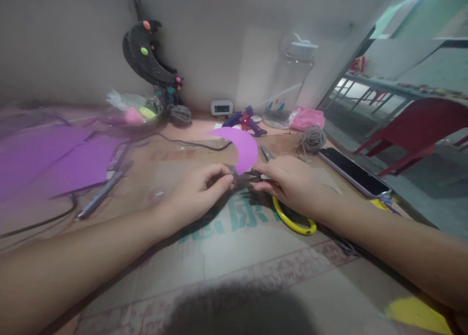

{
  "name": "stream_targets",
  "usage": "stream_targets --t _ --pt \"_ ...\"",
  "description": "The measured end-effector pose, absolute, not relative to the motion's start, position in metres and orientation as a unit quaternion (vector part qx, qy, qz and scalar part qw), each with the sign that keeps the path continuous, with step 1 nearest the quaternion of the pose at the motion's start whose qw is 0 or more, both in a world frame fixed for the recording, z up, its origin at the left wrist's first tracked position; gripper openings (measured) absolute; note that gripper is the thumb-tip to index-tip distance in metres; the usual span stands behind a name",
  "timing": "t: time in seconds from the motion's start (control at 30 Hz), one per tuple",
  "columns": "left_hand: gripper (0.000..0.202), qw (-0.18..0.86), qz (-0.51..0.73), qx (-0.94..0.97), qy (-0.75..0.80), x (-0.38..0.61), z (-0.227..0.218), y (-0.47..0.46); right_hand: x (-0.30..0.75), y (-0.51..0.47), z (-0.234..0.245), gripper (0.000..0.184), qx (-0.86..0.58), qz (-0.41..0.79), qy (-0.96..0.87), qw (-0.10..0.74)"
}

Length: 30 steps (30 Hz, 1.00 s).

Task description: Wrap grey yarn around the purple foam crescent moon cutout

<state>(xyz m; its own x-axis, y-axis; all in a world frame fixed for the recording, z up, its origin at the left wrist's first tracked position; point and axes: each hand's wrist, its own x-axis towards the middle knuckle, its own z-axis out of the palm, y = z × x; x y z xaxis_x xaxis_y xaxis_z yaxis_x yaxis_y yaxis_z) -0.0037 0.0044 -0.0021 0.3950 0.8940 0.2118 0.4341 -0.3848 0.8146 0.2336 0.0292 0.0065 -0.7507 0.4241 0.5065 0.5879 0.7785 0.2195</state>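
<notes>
A purple crescent (248, 149), which looks like paper, has its lower tip right between my two hands. My left hand (204, 186) is closed, thumb and forefinger pinched beside that tip. From the other side my right hand (292, 184) pinches too, its fingertips bent inward. A thin dark piece (250, 176) spans the gap between the fingertips; blur hides what it is. Under my right hand shows the yellow handle of scissors (292, 223), partly covered. A grey metal tip (266, 152) pokes out beyond the knuckles.
Purple sheets (73, 159) and a pen (100, 196) lie left. Behind are a bowl of bagged items (131, 118), a blue glue gun (244, 120), a small clock (221, 107) and a clear jug (288, 86). Grey yarn (312, 139) and a phone (354, 171) are right.
</notes>
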Motion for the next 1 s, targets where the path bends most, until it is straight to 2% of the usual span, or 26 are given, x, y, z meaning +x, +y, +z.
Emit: stream_targets --t 0.33,0.83,1.0 --pt "0.026 0.337 0.333 0.769 0.429 -0.0030 -0.0019 0.0039 0.2332 0.0280 0.0074 0.043 -0.262 -0.201 -0.913 0.240" --pt "0.025 0.350 0.328 0.776 0.409 -0.0044 -0.0033 0.0048 0.2313 0.0272 0.0071 0.044 -0.249 -0.203 -0.915 0.246" --pt "0.026 0.362 0.330 0.771 0.407 -0.0048 -0.0058 0.0061 0.2331 0.0286 0.0064 0.037 -0.252 -0.187 -0.919 0.237"
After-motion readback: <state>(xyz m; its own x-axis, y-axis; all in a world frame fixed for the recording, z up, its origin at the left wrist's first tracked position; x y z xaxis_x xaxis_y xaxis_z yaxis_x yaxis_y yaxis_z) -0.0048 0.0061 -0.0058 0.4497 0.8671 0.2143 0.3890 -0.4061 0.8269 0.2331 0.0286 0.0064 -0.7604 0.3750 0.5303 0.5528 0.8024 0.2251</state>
